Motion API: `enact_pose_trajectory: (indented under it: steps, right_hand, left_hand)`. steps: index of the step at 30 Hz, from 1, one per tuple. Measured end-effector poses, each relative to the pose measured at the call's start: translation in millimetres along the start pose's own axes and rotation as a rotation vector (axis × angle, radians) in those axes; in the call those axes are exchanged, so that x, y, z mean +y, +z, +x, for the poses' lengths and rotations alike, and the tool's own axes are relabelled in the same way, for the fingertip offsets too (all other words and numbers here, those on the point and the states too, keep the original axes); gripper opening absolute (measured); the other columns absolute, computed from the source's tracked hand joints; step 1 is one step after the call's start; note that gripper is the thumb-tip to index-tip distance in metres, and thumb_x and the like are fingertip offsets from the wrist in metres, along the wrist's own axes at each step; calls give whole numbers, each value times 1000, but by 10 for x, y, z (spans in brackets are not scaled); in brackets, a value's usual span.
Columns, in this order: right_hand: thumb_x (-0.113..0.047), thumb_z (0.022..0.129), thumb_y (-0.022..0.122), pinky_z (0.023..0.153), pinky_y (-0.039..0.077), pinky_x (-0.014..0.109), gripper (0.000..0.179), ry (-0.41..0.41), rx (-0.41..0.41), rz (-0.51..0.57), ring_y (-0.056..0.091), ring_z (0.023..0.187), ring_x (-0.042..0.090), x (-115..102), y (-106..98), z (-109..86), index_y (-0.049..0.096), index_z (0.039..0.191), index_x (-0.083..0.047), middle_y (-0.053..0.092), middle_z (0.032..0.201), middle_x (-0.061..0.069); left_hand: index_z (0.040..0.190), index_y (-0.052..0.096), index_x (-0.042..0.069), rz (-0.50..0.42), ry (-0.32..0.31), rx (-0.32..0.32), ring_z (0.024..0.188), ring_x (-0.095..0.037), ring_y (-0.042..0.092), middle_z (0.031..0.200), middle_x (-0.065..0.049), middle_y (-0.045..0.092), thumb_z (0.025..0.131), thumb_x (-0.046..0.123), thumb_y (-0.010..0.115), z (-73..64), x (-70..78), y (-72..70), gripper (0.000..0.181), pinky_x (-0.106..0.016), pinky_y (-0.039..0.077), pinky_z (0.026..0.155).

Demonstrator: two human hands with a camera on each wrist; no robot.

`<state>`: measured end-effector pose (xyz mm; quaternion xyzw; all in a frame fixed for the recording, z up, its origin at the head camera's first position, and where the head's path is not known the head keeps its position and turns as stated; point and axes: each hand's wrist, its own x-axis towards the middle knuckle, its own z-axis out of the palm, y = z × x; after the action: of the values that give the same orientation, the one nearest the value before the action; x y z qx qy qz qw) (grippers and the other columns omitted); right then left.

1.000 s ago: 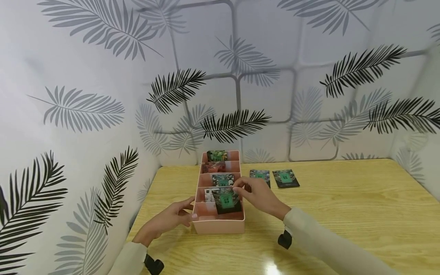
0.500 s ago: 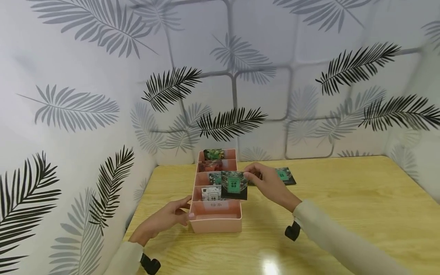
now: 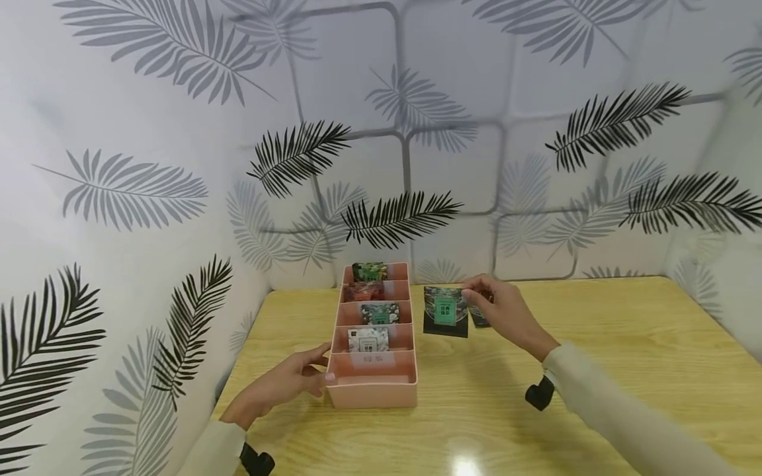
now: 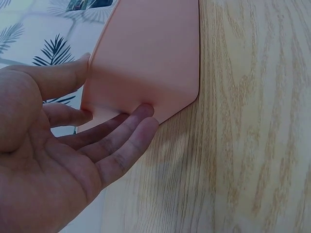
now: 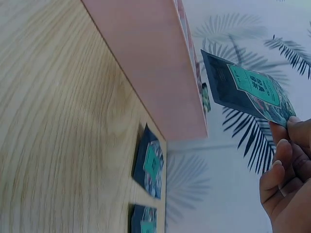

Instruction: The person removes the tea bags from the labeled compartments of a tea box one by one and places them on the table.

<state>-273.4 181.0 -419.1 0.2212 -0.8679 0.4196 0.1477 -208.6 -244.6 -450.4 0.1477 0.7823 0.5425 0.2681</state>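
Note:
My right hand [image 3: 503, 311] pinches a dark tea bag packet with a green label [image 3: 444, 310] by its upper right corner. The packet hangs in the air just right of a long pink divided box [image 3: 373, 396]. In the right wrist view, thumb and finger hold one end of the tea bag packet [image 5: 248, 87]. At the box's near left corner, my left hand [image 3: 286, 383] touches the outer wall and rim with loosely extended fingers, also seen in the left wrist view. The nearest compartment [image 3: 372, 373] has a label on its divider and no packet visible in it.
The farther compartments hold a white packet [image 3: 368, 340], a dark green one [image 3: 380, 313], a red one [image 3: 364, 291] and a green-yellow one [image 3: 370, 272]. Two matching dark packets, one [image 5: 151, 162] nearer the box, lie on the wooden table [image 3: 595, 370]. A leaf-patterned wall stands behind.
My right hand has lifted the tea bag packet from over the box's near compartments and carried it to the right, past the box's side. The left hand stays at the box's corner.

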Motion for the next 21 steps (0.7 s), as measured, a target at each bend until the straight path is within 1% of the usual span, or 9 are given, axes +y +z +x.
enact_pose_trajectory:
  steps: [3,7,9,11,14,16,21]
  right_hand:
    - [-31,97,57,55,44,28,14,17,4,-21,57,71,14,97,-100,-19,63,106,-22,64,89,-4]
    - [-33,97,55,56,46,28,17,36,-6,-44,58,73,11,256,-212,-43,62,106,-21,63,90,-5]
    - [-33,98,54,58,46,28,18,42,-7,-54,57,73,11,330,-258,-54,62,106,-20,63,90,-4]
    - [-33,98,54,56,45,28,19,48,-7,-61,55,69,12,395,-303,-70,62,106,-19,63,88,-2]
    - [-32,98,55,54,43,28,18,52,4,-78,53,64,13,462,-370,-92,63,106,-18,63,85,-1]
    - [-31,98,55,53,43,28,17,59,10,-85,52,62,15,509,-412,-105,63,106,-19,63,85,-1]
    - [-31,98,53,54,44,28,17,79,17,-104,53,64,16,630,-507,-128,62,106,-18,63,87,2]
  left_hand:
    - [154,17,14,1,7,-6,109,-26,56,151,-13,28,95,31,61,9,5,-3,75,-50,49,89]
    - [154,17,13,-1,16,-6,108,-28,56,146,-17,34,95,29,60,13,13,-12,75,-50,49,89]
    - [154,17,13,1,10,-3,106,-29,57,143,-17,38,95,30,61,12,15,-15,75,-51,49,89]
    - [154,17,12,5,5,-3,103,-30,58,139,-19,42,95,30,61,10,18,-16,76,-51,49,89]
    - [154,17,13,8,1,-2,103,-31,59,137,-19,43,94,31,61,10,17,-12,76,-51,48,89]
    - [154,17,13,9,1,-2,103,-32,58,138,-20,42,95,31,61,8,16,-8,76,-52,48,90]
    - [154,16,12,5,9,1,108,-28,56,148,-16,32,96,28,59,2,3,3,74,-52,48,89]
